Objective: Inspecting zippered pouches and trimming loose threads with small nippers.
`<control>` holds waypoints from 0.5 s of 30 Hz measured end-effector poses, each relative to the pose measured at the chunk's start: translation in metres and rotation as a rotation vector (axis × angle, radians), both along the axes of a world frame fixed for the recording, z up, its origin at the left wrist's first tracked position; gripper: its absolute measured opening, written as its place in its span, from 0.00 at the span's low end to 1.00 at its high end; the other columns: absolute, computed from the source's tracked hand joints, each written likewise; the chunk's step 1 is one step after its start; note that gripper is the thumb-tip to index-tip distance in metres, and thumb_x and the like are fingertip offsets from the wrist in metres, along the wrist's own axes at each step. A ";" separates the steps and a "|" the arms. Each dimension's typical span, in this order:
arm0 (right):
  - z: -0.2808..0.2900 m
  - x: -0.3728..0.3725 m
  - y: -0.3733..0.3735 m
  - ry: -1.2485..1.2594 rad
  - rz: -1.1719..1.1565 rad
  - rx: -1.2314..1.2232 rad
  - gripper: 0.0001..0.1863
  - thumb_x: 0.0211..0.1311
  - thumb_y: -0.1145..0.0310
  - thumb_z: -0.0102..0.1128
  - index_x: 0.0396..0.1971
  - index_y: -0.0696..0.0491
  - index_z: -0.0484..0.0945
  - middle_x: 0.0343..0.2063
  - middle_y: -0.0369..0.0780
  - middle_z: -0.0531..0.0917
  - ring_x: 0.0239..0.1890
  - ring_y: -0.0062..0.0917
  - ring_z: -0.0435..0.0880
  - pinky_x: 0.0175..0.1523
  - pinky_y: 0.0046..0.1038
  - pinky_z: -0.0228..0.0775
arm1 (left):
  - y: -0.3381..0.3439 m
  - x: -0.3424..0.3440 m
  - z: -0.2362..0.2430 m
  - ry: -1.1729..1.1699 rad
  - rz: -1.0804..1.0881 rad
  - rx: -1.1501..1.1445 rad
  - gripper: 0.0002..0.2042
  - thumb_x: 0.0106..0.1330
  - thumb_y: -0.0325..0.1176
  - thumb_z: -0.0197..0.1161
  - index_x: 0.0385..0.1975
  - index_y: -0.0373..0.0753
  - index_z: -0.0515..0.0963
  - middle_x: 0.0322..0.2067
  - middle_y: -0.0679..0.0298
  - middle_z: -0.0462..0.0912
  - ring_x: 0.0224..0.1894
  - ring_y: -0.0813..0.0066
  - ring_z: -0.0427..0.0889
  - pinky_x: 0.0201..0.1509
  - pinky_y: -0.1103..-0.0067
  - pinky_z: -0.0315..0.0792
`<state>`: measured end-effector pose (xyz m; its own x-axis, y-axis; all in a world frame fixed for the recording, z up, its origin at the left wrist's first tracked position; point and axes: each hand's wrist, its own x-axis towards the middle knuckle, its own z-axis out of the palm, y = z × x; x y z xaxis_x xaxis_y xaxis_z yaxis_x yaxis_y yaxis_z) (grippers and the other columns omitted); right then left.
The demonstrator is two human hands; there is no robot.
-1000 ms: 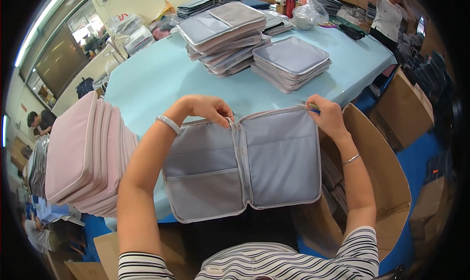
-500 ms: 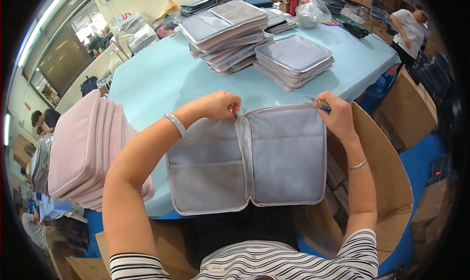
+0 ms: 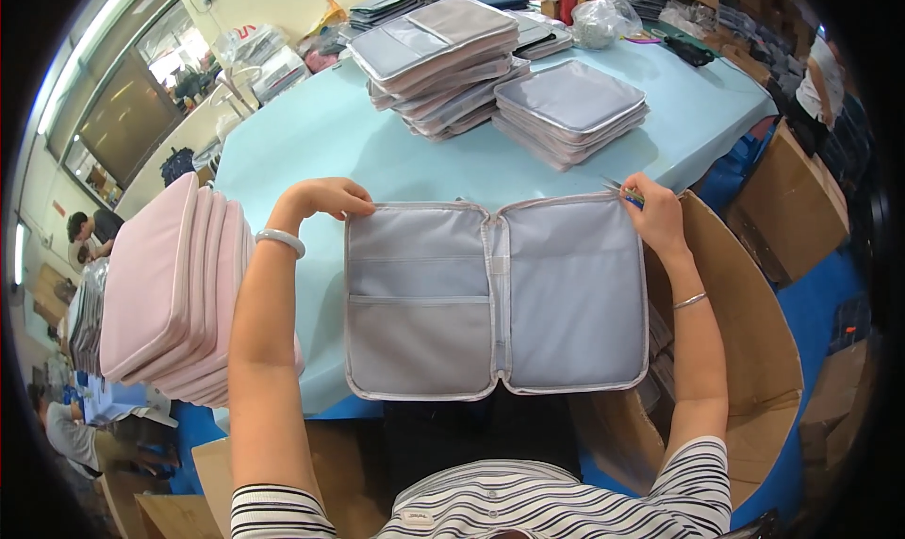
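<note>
A zip-around case (image 3: pixel 424 346) hangs spread wide over the table's near edge, its grey lining facing me. Its left half has stacked pockets, and its right half shows one broad panel. My left hand (image 3: pixel 330 198) pinches the case's top left corner. At the top right corner my right hand (image 3: pixel 652 220) grips the edge. The same hand holds small snips (image 3: pixel 614 188), their pointed metal tips sticking out to the left and their coloured handle mostly hidden in the fingers.
Pink cases (image 3: pixel 156 285) lean in a pile at the left. Two stacks of grey-lined cases (image 3: pixel 434 40) (image 3: pixel 570 96) stand on the pale blue table (image 3: pixel 273 153). An open cardboard box (image 3: pixel 745 351) is at the right. Other people (image 3: pixel 820 82) are farther off.
My left hand has moved left from beside the spine to the case's top left corner. The case is spread flatter and sits slightly farther right; my right hand still holds the snips.
</note>
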<state>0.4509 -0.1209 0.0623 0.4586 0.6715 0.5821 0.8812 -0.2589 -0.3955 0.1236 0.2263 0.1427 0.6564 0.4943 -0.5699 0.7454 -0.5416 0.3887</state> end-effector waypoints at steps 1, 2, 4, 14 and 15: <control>-0.001 0.001 0.000 0.001 0.007 -0.005 0.06 0.52 0.73 0.61 0.30 0.53 0.73 0.24 0.45 0.80 0.30 0.42 0.80 0.32 0.37 0.70 | 0.006 -0.005 -0.004 0.001 0.007 -0.005 0.17 0.62 0.43 0.59 0.45 0.37 0.78 0.39 0.66 0.79 0.44 0.76 0.74 0.52 0.79 0.68; -0.002 0.003 0.000 0.002 -0.003 -0.003 0.06 0.52 0.73 0.61 0.30 0.53 0.73 0.24 0.45 0.80 0.30 0.42 0.80 0.33 0.37 0.70 | 0.011 -0.009 -0.009 -0.095 0.016 -0.116 0.17 0.63 0.42 0.59 0.46 0.38 0.77 0.38 0.68 0.78 0.44 0.78 0.73 0.51 0.79 0.68; -0.004 0.003 0.001 0.002 -0.007 -0.008 0.07 0.52 0.73 0.62 0.30 0.53 0.74 0.24 0.45 0.80 0.30 0.42 0.80 0.33 0.37 0.70 | 0.014 -0.014 -0.016 -0.242 0.050 -0.253 0.14 0.62 0.36 0.61 0.45 0.39 0.76 0.37 0.69 0.77 0.42 0.81 0.73 0.48 0.80 0.70; -0.005 0.000 -0.005 0.039 -0.004 -0.033 0.08 0.51 0.73 0.63 0.30 0.52 0.74 0.23 0.44 0.80 0.30 0.41 0.81 0.33 0.35 0.70 | -0.008 0.000 -0.056 -0.438 -0.016 0.356 0.09 0.52 0.28 0.66 0.34 0.37 0.79 0.23 0.65 0.76 0.28 0.76 0.74 0.31 0.79 0.69; -0.006 -0.001 -0.006 0.035 -0.011 -0.037 0.08 0.50 0.73 0.63 0.31 0.52 0.74 0.23 0.44 0.80 0.30 0.42 0.80 0.32 0.36 0.70 | -0.010 0.000 -0.062 -0.483 -0.012 0.527 0.10 0.52 0.27 0.65 0.34 0.38 0.80 0.22 0.63 0.76 0.27 0.74 0.74 0.30 0.78 0.69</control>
<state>0.4501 -0.1265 0.0565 0.4854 0.6872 0.5405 0.8641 -0.2831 -0.4161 0.1232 0.2166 0.0803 0.7825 0.6147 0.0990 0.5483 -0.7557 0.3582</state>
